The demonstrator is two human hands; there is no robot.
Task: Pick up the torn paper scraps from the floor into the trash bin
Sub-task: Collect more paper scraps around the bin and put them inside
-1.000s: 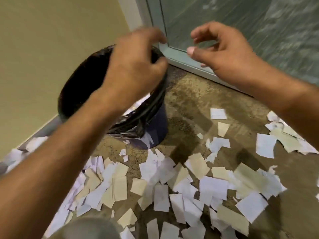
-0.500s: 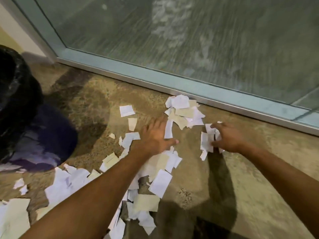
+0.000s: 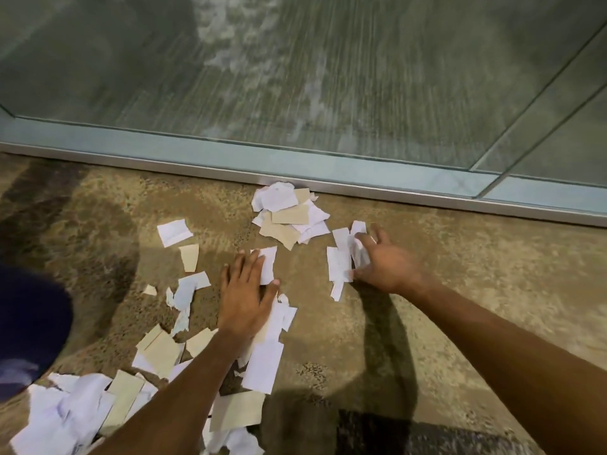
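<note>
Head view showed both hands down on the floor (image 3: 460, 290) among the torn paper scraps (image 3: 289, 215), where a second before they had been raised over the trash bin (image 3: 29, 326), seemingly letting a load go. The camera had since swung off the bin toward the glass door (image 3: 295, 77), and only a dark blue part of the bin remained at the left edge of the floor. The left hand (image 3: 244, 290) lay flat, fingers straight and close together, pressing on white scraps with the thumb out beside a narrow strip (image 3: 267, 264). The right hand (image 3: 384, 261) was spread, fingers splayed and slightly curled over a small cluster of white strips (image 3: 341, 261); whether it had any pinched yet could not be told, and compared with half a second before it had opened wider over them. A mixed pile of white and tan pieces sat against the metal door track (image 3: 427, 197) at the far edge of the floor, just beyond both hands. A larger drift of scraps (image 3: 65, 412) lay at the near left corner beside the bin, with loose pieces between. By this reading, one load was finished and a fresh gather was starting; much paper was left, so the task looked far from done. The likely next move was to rake the two hands together and scoop.
</note>
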